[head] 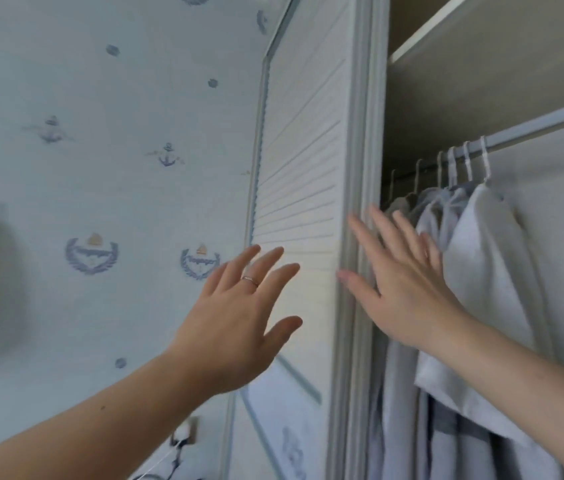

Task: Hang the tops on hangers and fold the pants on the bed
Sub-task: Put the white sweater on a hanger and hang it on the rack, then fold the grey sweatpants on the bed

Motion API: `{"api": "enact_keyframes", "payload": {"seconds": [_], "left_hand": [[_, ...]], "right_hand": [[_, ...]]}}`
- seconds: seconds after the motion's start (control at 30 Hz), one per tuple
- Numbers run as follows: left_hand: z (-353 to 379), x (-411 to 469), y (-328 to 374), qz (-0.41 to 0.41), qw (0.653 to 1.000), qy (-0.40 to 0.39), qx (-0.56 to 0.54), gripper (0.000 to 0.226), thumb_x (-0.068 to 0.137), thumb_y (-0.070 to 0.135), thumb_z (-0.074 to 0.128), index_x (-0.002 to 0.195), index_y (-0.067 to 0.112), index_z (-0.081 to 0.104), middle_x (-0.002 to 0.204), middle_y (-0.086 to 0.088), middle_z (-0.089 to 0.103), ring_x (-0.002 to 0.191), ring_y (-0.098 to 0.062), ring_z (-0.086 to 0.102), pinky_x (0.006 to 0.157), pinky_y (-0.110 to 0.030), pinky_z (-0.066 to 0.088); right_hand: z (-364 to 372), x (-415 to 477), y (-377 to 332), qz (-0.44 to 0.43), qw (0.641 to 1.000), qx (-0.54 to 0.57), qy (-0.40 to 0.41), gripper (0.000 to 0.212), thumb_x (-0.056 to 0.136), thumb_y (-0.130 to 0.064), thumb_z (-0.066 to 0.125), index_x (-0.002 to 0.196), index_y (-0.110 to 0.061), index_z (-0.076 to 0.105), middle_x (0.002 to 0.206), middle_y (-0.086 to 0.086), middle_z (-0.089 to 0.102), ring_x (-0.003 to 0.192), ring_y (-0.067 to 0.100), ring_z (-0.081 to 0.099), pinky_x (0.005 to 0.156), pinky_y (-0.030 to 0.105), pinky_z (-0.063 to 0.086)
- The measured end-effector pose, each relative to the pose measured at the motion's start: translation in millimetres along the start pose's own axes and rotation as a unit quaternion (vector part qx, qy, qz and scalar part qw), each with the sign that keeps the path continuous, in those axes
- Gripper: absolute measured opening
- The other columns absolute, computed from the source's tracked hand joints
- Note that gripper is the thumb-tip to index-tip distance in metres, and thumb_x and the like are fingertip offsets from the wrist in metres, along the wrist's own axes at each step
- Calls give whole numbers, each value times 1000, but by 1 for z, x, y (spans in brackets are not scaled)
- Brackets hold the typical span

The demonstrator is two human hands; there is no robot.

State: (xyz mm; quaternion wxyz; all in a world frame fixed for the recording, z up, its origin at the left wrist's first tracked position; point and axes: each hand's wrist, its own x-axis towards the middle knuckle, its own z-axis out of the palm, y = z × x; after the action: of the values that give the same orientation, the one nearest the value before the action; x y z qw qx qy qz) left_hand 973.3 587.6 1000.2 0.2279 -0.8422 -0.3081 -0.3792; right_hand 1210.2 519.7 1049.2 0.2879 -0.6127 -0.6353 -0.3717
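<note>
far to the left of the left hand is a pale wall (100, 98) with little blue anchors on it. the left hand (235, 317) is up in the air with its fingers spread wide. it holds nothing. a thin ring (250, 280) sits on one finger. just past its fingertips is the white closet door (301, 188) with its rows of slats. i cannot tell if the fingers touch the door.

the right hand (408, 289) is wide too, fingers straight, and it holds nothing. its fingertips lie over the edge of the door. right beside the back of this hand hang the tops (481, 265), white and light blue ones packed close together. above the hand, the white hangers (468, 164) hook over a rail (550, 124).

the tops look soft, thin and light, so they will flop and slip if you grab the cloth. i think it is best to take a top by the hanger hook, or at the shoulders where the hanger holds it up. the hangers look stiff and light.

no pants and no bed show here, so the folding part cannot be judged.
</note>
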Motion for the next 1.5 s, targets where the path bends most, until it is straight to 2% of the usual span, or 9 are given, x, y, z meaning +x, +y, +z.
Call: {"api": "enact_keyframes", "payload": {"seconds": [0.13, 0.3, 0.43, 0.57, 0.77, 0.93, 1.1, 1.27, 1.5], "left_hand": [[-48, -90, -55, -50, 998, -22, 11, 78, 90, 73, 8, 160, 38, 9, 169, 10, 0, 156, -18, -9, 125, -43, 6], [-102, -240, -122, -125, 990, -55, 30, 75, 94, 73, 14, 160, 39, 4, 169, 11, -5, 155, -18, -13, 125, -45, 0], [-147, -372, -163, -203, 973, -98, 50, 73, 96, 71, 21, 160, 38, 9, 170, 8, 2, 156, -22, -6, 124, -49, 6], [-184, -501, -182, -318, 935, -144, 58, 72, 96, 69, 27, 159, 34, 20, 169, 6, 10, 156, -25, 4, 124, -50, 14], [-214, -670, -187, -505, 842, -180, 58, 74, 92, 72, 25, 159, 40, 14, 169, 13, 2, 155, -16, -6, 125, -46, 9], [-221, -769, -191, -635, 744, -199, 59, 80, 88, 82, 11, 158, 44, 10, 169, 15, -2, 155, -12, -8, 124, -43, 5], [-210, -850, -223, -712, 664, -220, 50, 69, 96, 70, 27, 158, 42, 15, 168, 14, 6, 155, -13, -2, 124, -42, 6], [-181, -912, -285, -781, 585, -218, 22, 61, 100, 63, 36, 156, 39, 26, 165, 10, 22, 152, -20, 15, 121, -46, 21], [-123, -975, -370, -853, 469, -225, -45, 58, 101, 56, 45, 152, 30, 37, 157, 5, 39, 145, -22, 32, 116, -43, 32]], "right_hand": [[13, -35, -108, -39, 999, 16, -23, 73, 92, -73, 12, 155, -45, -12, 167, -12, -13, 154, 18, -14, 121, 53, -4], [38, -106, -254, -57, 987, 111, -104, 74, 92, -72, 11, 158, -40, 0, 169, -8, 0, 155, 22, -2, 122, 55, 5], [53, -154, -364, -94, 967, 183, -152, 71, 92, -70, 19, 156, -40, 9, 167, -8, 15, 155, 22, 10, 122, 55, 11], [67, -190, -465, -158, 933, 248, -209, 71, 93, -66, 24, 156, -35, 20, 165, -6, 24, 153, 22, 16, 120, 56, 12], [106, -243, -606, -257, 860, 318, -305, 73, 92, -66, 29, 158, -36, 22, 165, -10, 22, 154, 17, 12, 122, 52, 9], [154, -287, -714, -344, 799, 338, -358, 77, 89, -70, 20, 158, -36, 20, 165, -9, 21, 153, 17, 13, 122, 49, 8], [221, -318, -816, -395, 734, 365, -414, 70, 97, -64, 34, 158, -41, 11, 166, -13, 14, 153, 12, 6, 121, 46, 3], [297, -327, -907, -413, 690, 351, -480, 69, 98, -59, 40, 157, -43, 8, 166, -14, 15, 152, 11, 7, 121, 44, 4], [401, -335, -1013, -413, 614, 305, -600, 67, 99, -57, 42, 158, -39, 15, 162, -12, 27, 149, 15, 20, 118, 44, 17]]}}
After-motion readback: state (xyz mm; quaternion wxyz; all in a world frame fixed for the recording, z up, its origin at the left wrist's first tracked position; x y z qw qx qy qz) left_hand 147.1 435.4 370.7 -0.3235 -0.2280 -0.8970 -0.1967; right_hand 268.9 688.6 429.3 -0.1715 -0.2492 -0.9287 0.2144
